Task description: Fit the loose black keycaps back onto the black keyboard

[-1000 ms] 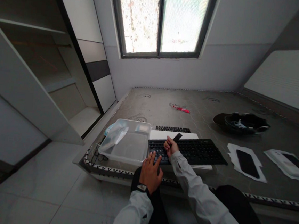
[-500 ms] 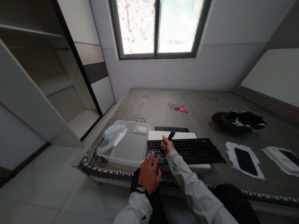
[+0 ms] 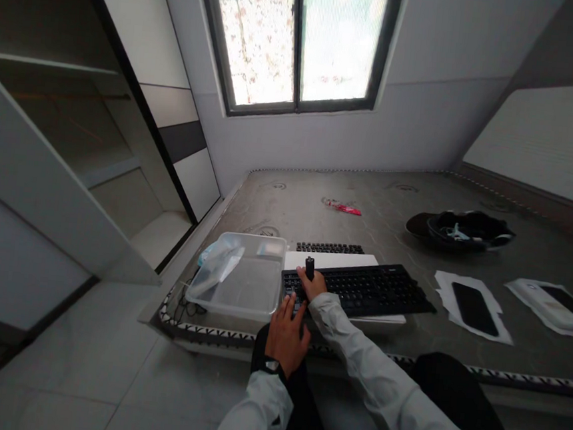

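Note:
A black keyboard (image 3: 370, 290) lies across white sheets on the mattress. My left hand (image 3: 287, 332), with a dark watch at its wrist, rests its spread fingertips on the keyboard's near left corner. Just beyond it, my right hand (image 3: 313, 285) is closed around a slim black-handled tool (image 3: 310, 268). The handle stands nearly upright over the left end of the keyboard; the tool's lower end is hidden by my hand, so I cannot tell its kind. Behind the white sheet (image 3: 343, 260) sit rows of small black keycaps (image 3: 331, 248).
Left of the keyboard is a clear plastic box (image 3: 255, 286) with plastic bags inside. To the right lie a dark phone (image 3: 473, 309) on white paper and a second wrapped item (image 3: 554, 309). A black cap (image 3: 465, 232) and a red packet (image 3: 347, 209) are farther back on the mattress (image 3: 287, 208).
My right hand has shifted a little left along the keyboard. The tool's handle has swung from leaning right to nearly upright. My left hand stays in place.

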Motion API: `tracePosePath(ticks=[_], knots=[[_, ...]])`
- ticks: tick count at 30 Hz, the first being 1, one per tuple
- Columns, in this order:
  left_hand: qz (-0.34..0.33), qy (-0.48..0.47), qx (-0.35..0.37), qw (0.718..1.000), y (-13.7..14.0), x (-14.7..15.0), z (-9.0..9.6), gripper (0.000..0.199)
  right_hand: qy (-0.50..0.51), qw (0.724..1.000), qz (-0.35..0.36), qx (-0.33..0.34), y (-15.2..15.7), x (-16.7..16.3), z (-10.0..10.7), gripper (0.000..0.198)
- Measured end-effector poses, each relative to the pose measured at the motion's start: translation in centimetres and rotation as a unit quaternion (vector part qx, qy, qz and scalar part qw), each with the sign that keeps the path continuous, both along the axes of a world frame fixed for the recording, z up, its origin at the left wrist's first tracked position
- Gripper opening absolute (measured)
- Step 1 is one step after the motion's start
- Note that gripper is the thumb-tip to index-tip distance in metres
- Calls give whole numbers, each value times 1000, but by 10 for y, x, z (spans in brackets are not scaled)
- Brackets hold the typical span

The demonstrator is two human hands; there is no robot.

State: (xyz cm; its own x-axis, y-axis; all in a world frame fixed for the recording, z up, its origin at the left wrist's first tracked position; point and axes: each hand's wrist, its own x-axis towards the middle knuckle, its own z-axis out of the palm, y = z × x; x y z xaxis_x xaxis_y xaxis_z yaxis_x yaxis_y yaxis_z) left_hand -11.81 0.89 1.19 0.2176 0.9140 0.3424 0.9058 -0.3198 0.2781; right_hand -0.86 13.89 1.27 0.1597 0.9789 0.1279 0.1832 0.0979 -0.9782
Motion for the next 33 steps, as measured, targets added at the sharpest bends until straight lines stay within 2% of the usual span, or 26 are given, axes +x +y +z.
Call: tracePosePath(ticks=[9, 18, 26, 29, 33], knots=[[-1, 1, -9, 1000, -2, -2, -1, 56, -80, 993, -47, 71, -6, -2, -8, 56], [4, -3, -8, 1000, -2, -1, -4, 58, -88, 991, -25, 98, -11, -1, -6, 59], [-4, -3, -3, 1000, -1, -2, -4, 61, -29, 997, 11, 76, -12, 3, -10, 53], [-1, -8, 1, 1000, -2, -2, -3, 61, 25, 999, 7, 47, -5, 5, -8, 54], [0, -9, -3, 1000, -4, -2, -2, 62, 107, 994, 34, -2, 6, 8, -3, 54]])
